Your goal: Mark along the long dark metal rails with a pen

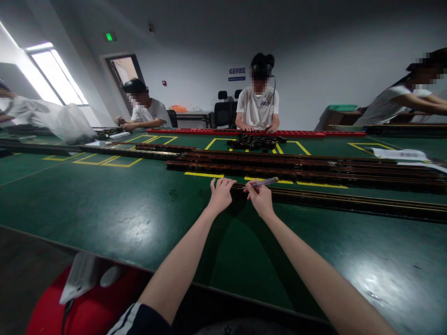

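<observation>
My left hand (220, 194) rests with its fingers laid over the near end of a long dark strip (349, 201) that runs to the right across the green table (115, 209). My right hand (260, 195) sits just beside it on the same strip, closed round a clear pen (265, 182) that points to the right. Both forearms reach forward from the table's near edge.
More long dark strips (314, 167) lie in rows behind, between yellow floor-style markings. A red rail (244, 133) and a pile of dark parts (254, 141) lie before a person seated opposite. Other people sit at the far left and right. A red stool (87, 302) stands below.
</observation>
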`<action>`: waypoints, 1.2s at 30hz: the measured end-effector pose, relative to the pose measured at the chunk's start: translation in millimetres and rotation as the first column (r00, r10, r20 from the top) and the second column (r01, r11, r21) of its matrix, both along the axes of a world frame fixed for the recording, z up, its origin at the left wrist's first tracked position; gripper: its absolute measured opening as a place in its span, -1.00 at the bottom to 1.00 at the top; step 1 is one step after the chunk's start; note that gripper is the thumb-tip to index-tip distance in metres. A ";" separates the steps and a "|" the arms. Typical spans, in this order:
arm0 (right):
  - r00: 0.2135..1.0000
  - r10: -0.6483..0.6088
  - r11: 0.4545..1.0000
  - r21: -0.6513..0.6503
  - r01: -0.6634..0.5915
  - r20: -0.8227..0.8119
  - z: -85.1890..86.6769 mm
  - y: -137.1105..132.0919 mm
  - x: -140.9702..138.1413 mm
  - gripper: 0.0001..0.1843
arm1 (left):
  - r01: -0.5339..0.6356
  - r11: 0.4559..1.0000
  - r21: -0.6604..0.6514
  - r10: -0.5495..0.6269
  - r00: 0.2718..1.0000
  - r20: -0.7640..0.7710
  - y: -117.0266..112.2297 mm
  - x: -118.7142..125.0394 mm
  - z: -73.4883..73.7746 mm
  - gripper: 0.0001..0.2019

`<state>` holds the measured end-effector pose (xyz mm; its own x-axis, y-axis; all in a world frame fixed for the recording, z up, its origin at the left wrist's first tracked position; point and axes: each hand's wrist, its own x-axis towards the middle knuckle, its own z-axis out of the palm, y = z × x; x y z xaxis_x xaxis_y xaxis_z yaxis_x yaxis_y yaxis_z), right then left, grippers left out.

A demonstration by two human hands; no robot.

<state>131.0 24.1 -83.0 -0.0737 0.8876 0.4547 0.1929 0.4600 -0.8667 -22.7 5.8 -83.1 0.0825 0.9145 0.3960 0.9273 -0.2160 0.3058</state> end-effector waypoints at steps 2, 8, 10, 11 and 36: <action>1.000 0.004 1.000 0.000 -0.004 -0.001 0.2 0.0 0.2 -0.51 | 0.010 1.000 -0.007 -0.010 1.000 0.011 1.0 -0.5 -0.5 -0.46; 1.000 -0.001 1.000 0.009 0.002 -0.007 1.2 -0.8 0.1 -0.53 | 0.028 0.999 -0.017 -0.027 0.999 0.039 3.5 -3.1 -0.8 -0.46; 1.000 -0.005 1.000 0.006 0.005 -0.012 1.3 -1.1 -0.1 -0.52 | 0.036 0.999 -0.011 -0.035 0.998 0.050 4.3 -4.4 -2.3 -0.47; 1.000 -0.006 1.000 0.005 0.006 -0.013 1.3 -1.2 -0.2 -0.52 | 0.040 0.999 -0.008 -0.039 0.998 0.056 4.8 -5.1 -3.3 -0.47; 1.000 -0.028 1.000 0.001 0.028 -0.012 -0.1 0.5 -0.1 -0.51 | 0.036 0.999 -0.017 -0.035 0.998 0.048 2.0 -2.9 -0.2 -0.57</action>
